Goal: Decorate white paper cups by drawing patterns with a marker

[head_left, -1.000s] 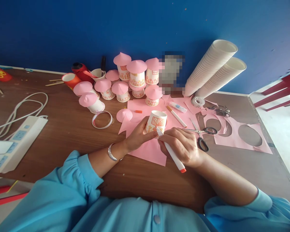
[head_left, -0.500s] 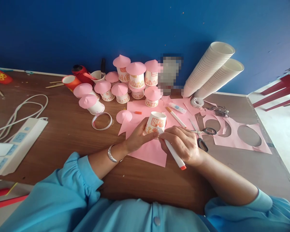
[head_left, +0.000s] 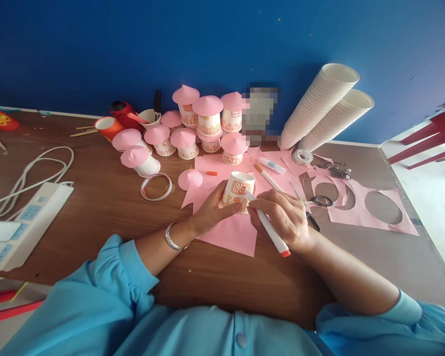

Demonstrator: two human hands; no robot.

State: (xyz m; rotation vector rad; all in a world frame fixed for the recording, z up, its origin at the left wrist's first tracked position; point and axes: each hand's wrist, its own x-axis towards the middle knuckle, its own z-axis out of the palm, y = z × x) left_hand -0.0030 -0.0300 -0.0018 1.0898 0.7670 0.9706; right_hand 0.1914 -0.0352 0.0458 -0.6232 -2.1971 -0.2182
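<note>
My left hand [head_left: 215,206] is closed round the left side of a white paper cup [head_left: 244,180], which stands upside down and carries orange drawings of flowers and a striped shape. In my right hand [head_left: 285,217] is a white marker [head_left: 270,230] with an orange end, its tip against the right part of the cup's drawn side. Under both lies a sheet of pink paper [head_left: 233,237]. Just behind the cup rests a small orange marker cap [head_left: 211,173]. A pink paper cone [head_left: 190,179] sits left of it.
Several decorated cups with pink cone roofs [head_left: 207,106] stand by the wall. Two tall stacks of paper cups [head_left: 321,104] lean at the right. Scissors [head_left: 322,200], a glue stick [head_left: 272,165], another marker [head_left: 267,177] and a tape roll [head_left: 156,187] lie around. A power strip [head_left: 33,222] is at left.
My right hand has shifted slightly right with the marker, and its tip has moved rightward across the cup. My left hand and the cup have stayed nearly in place.
</note>
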